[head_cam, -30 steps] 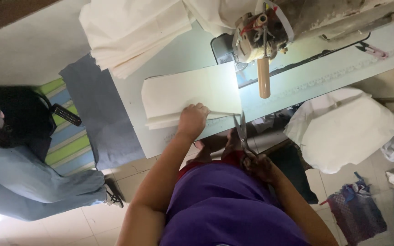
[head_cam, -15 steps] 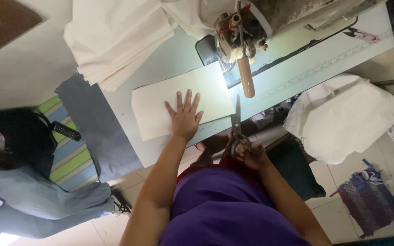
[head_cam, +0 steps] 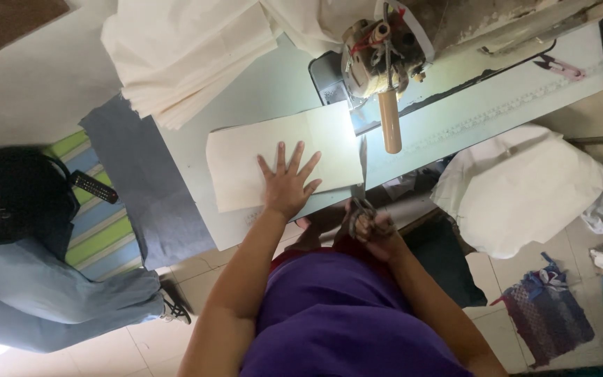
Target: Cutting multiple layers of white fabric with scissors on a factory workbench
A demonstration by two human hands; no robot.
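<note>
We see matt cream cloth in the folded fabric piece [head_cam: 284, 157] and the stacked fabric [head_cam: 183, 56] at the tabletop's far edge. The tabletop [head_cam: 273, 91] looks smooth, pale and slightly glossy. The scissors [head_cam: 361, 183] are bare metal; the sewing machine [head_cam: 392, 49] is worn, grimy metal.

Looks like a small tailoring workshop: an industrial sewing machine [head_cam: 385, 49] on a pale worktable [head_cam: 497, 112], stacks of cut cream fabric [head_cam: 183, 56], cloth bundles on the tiled floor [head_cam: 197, 279].

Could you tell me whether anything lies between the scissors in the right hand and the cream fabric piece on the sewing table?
Nothing visible does. The scissors in the right hand reach the cream fabric piece at its right edge, while the left hand lies flat on it.
</note>
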